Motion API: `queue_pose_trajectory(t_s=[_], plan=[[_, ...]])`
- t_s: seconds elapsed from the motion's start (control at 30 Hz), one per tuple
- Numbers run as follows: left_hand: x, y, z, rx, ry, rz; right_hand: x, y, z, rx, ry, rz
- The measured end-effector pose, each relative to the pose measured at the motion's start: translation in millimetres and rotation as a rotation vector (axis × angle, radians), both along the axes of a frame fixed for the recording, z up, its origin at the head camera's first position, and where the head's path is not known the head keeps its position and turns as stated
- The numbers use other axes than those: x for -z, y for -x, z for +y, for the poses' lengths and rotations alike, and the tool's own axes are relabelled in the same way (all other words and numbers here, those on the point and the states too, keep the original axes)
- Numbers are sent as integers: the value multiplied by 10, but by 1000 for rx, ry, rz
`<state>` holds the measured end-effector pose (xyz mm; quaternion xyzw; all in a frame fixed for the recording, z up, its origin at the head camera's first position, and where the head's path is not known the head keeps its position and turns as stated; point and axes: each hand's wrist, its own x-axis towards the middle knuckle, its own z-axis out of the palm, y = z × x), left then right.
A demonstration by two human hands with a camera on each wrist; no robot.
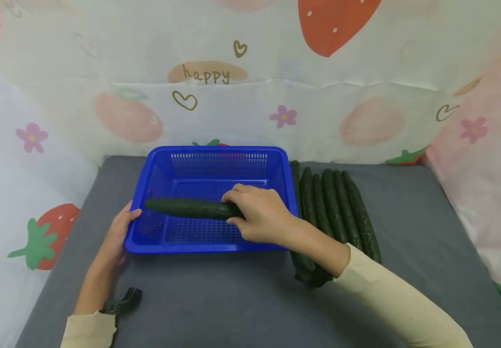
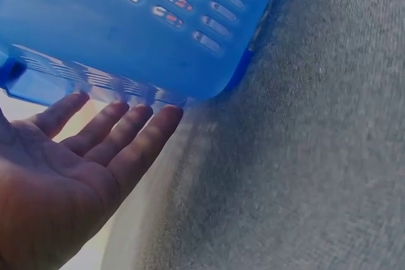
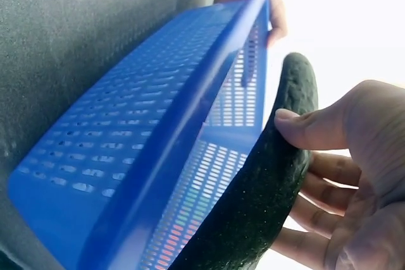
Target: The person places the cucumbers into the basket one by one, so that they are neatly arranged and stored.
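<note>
My right hand [image 1: 261, 215] holds a dark green cucumber [image 1: 189, 209] near one end, level over a blue plastic basket [image 1: 211, 248]. In the right wrist view the thumb of the right hand [image 3: 354, 156] presses one side of the cucumber [image 3: 253, 200], with the fingers behind it. At the basket's left side, my left hand [image 1: 117, 229] grips the rim, its thumb hooked over the top. The left wrist view shows the fingers of the left hand [image 2: 82, 169] against the outside of the slotted basket wall [image 2: 126, 36]. Bare slotted floor shows inside the basket.
Several more cucumbers [image 1: 333, 203] lie side by side just right of the basket, partly hidden by the right forearm. A grey cloth [image 1: 215, 299] covers the table. Behind stands a pale curtain [image 1: 276, 67] printed with strawberries, flowers and hearts.
</note>
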<state>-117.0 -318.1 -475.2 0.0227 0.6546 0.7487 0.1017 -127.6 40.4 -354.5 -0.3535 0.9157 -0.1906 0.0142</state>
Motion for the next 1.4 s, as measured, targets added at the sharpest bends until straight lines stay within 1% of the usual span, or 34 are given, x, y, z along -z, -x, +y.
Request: queue_pose_trajectory(t_s=[0.13,0.2,0.4,0.5,0.6,0.87,1.07,1.3,1.4], plan=[[-8,-87,-63,-8,-1,-4,72,-21,-56,-39,-25,-2],[-14,-103,-86,-5,3,0,88,-18,-71,-45,-15,-18],[-13,-51,-82,25,-5,22,54,21,-20,13,64,-121],[-3,-46,-76,16,-9,35,45,32,33,29,61,-151],[6,-47,-72,8,-4,47,68,28,100,45,45,-168],[4,-26,-32,6,-32,44,138,-17,281,87,74,-162],[12,-13,-8,5,-23,51,129,-55,391,113,108,-141],[5,21,62,-43,-14,25,113,-24,578,174,167,-114],[2,34,67,-33,-8,27,103,-23,679,206,198,-114]])
